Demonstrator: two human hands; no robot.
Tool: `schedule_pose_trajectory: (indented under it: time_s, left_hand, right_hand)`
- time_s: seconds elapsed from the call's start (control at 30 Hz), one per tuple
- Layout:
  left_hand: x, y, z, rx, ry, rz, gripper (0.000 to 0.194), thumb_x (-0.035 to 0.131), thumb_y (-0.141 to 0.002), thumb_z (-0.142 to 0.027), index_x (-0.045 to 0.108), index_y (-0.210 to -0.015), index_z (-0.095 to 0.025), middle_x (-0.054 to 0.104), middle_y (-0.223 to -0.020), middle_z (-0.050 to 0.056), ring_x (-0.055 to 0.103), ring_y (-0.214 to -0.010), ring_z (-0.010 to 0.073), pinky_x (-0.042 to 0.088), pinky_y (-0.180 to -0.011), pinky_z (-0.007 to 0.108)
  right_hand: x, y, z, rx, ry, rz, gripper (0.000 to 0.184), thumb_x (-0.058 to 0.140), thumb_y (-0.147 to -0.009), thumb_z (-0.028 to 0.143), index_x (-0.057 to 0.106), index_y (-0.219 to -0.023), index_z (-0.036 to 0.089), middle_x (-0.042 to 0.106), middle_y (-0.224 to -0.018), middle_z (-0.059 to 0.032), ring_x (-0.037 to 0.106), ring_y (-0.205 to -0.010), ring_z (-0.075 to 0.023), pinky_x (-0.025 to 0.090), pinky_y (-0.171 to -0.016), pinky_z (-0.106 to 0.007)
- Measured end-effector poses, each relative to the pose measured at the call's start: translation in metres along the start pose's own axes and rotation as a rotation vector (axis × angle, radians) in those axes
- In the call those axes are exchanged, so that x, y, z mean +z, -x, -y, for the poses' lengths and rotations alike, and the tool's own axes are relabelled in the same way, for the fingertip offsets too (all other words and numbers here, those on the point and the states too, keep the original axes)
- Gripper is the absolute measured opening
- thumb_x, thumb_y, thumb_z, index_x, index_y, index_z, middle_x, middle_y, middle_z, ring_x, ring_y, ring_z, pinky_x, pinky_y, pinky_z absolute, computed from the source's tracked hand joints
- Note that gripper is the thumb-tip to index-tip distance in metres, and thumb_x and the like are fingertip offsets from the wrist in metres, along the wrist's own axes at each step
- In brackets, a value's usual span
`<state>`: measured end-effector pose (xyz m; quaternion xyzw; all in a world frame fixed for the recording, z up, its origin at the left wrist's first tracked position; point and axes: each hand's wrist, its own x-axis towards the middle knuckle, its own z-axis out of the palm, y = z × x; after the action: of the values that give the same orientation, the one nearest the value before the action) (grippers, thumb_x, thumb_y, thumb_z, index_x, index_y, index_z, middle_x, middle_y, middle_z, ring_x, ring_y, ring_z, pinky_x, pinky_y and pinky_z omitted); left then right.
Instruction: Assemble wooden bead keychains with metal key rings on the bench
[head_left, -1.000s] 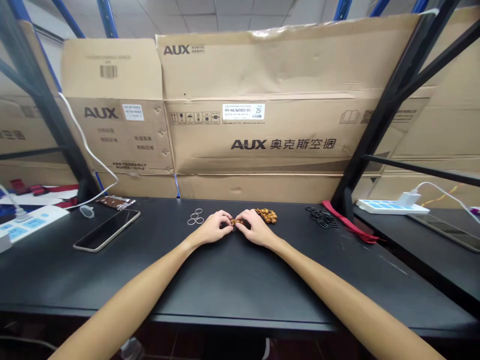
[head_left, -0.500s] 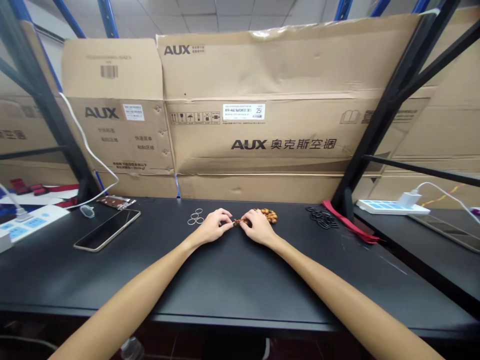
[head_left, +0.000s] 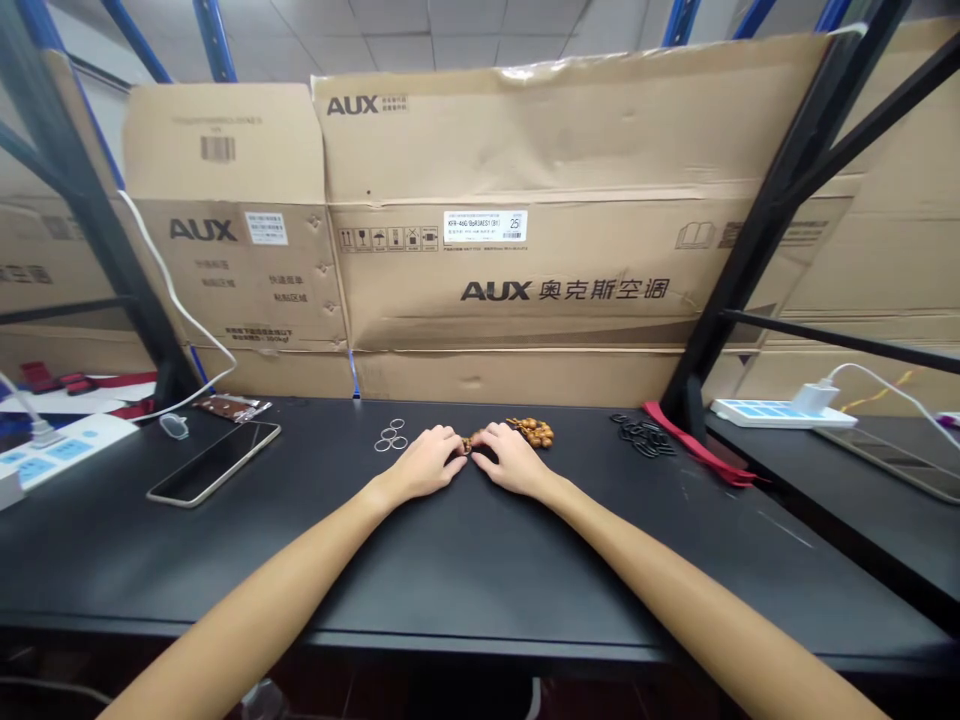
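Note:
My left hand (head_left: 430,462) and my right hand (head_left: 511,460) meet close together over the middle of the black table. Their fingers are closed around a small brown beaded piece (head_left: 468,444), mostly hidden between them. A pile of shiny yellowish-brown beaded pieces (head_left: 537,431) lies just behind my right hand, partly covered by it. To the left of my left hand, several thin silver rings (head_left: 391,437) lie flat. Farther right sits a heap of black elongated loops (head_left: 643,437), perhaps clips; their exact kind is too small to tell.
A phone (head_left: 214,463) and a power strip (head_left: 71,450) lie on the left, near a small brown packet (head_left: 231,406). A red strap (head_left: 697,446) rests beside the right black post. Large cardboard panels (head_left: 510,150) stand along the table's back edge.
Both hands have drawn slightly nearer each other, and their fingers now cover more of the small brown beaded piece. The camera view has shifted a little.

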<state>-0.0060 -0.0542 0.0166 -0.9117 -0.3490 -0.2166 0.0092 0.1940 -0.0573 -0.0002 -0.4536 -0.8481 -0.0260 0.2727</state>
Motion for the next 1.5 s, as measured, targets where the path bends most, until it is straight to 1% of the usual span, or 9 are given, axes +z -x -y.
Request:
schedule_pose_trajectory:
  time_s: [0.07,0.13,0.27,0.57,0.87,1.3,1.37,1.43,1.5]
  left_hand:
    - [0.004,0.000,0.004,-0.039,-0.005,0.012,0.026,0.046,-0.091,-0.035,0.059,-0.107,-0.018,0.060,-0.113,0.010,0.054,-0.106,0.0248,0.042,-0.092,0.039]
    - [0.008,0.000,0.008,-0.084,0.000,0.033,0.036,0.044,-0.092,-0.039,0.055,-0.117,-0.016,0.056,-0.125,0.012,0.049,-0.117,0.0268,0.039,-0.098,0.042]
    - [0.010,0.000,0.011,-0.113,0.001,0.068,0.044,0.041,-0.092,-0.042,0.053,-0.123,-0.013,0.052,-0.131,0.014,0.045,-0.124,0.0265,0.036,-0.103,0.042]
    - [0.007,0.000,0.007,-0.121,-0.043,0.083,0.045,0.039,-0.093,-0.042,0.053,-0.125,-0.013,0.052,-0.133,0.014,0.044,-0.125,0.0255,0.036,-0.104,0.041]
    - [0.007,0.001,0.006,-0.117,-0.065,0.086,0.046,0.037,-0.094,-0.041,0.052,-0.126,-0.013,0.051,-0.133,0.014,0.045,-0.125,0.0249,0.036,-0.104,0.040]
    - [0.006,0.000,0.004,-0.114,-0.079,0.099,0.046,0.036,-0.094,-0.041,0.053,-0.126,-0.013,0.051,-0.133,0.014,0.045,-0.125,0.0243,0.035,-0.104,0.039]
    - [0.006,0.001,0.002,-0.160,-0.103,0.098,0.046,0.036,-0.094,-0.042,0.053,-0.126,-0.015,0.049,-0.135,0.014,0.042,-0.127,0.0258,0.031,-0.107,0.043]
    - [0.008,0.003,-0.001,-0.246,-0.131,0.103,0.046,0.035,-0.094,-0.046,0.052,-0.127,-0.019,0.046,-0.138,0.013,0.037,-0.131,0.0299,0.026,-0.107,0.054]
    - [0.009,0.005,-0.003,-0.328,-0.137,0.121,0.047,0.032,-0.093,-0.050,0.049,-0.130,-0.025,0.042,-0.142,0.011,0.033,-0.132,0.0347,0.023,-0.103,0.064]
  right_hand:
    - [0.002,0.001,-0.001,0.019,0.011,0.023,0.027,0.052,-0.088,0.031,0.061,-0.111,0.020,0.061,-0.117,-0.0106,0.054,-0.107,-0.0248,0.043,-0.090,-0.040]
    - [0.004,0.001,-0.003,0.056,0.007,0.075,0.035,0.048,-0.091,0.035,0.058,-0.119,0.019,0.054,-0.129,-0.0128,0.049,-0.120,-0.0271,0.040,-0.098,-0.044]
    - [0.004,0.001,-0.004,0.098,0.003,0.161,0.045,0.042,-0.093,0.037,0.052,-0.129,0.014,0.044,-0.140,-0.0141,0.039,-0.131,-0.0282,0.031,-0.108,-0.044]
    - [0.002,0.001,-0.001,0.104,0.004,0.156,0.047,0.041,-0.092,0.039,0.053,-0.130,0.013,0.045,-0.140,-0.0129,0.039,-0.131,-0.0260,0.030,-0.110,-0.040]
    - [0.003,0.001,-0.002,0.115,-0.011,0.149,0.049,0.043,-0.091,0.045,0.053,-0.129,0.016,0.045,-0.140,-0.0123,0.038,-0.131,-0.0275,0.030,-0.109,-0.044]
    - [0.001,0.001,0.000,0.130,0.005,0.181,0.050,0.041,-0.092,0.045,0.052,-0.130,0.015,0.043,-0.141,-0.0121,0.037,-0.132,-0.0277,0.029,-0.110,-0.043]
    - [0.001,0.001,0.000,0.128,0.001,0.178,0.049,0.041,-0.092,0.045,0.052,-0.130,0.016,0.044,-0.141,-0.0122,0.037,-0.132,-0.0276,0.029,-0.110,-0.044]
    - [0.001,0.001,0.000,0.126,0.001,0.171,0.049,0.041,-0.092,0.045,0.052,-0.130,0.016,0.044,-0.141,-0.0120,0.037,-0.132,-0.0274,0.029,-0.110,-0.044]
    - [0.001,0.001,-0.001,0.127,0.004,0.170,0.049,0.041,-0.092,0.045,0.052,-0.130,0.016,0.044,-0.141,-0.0117,0.037,-0.132,-0.0273,0.029,-0.110,-0.044]
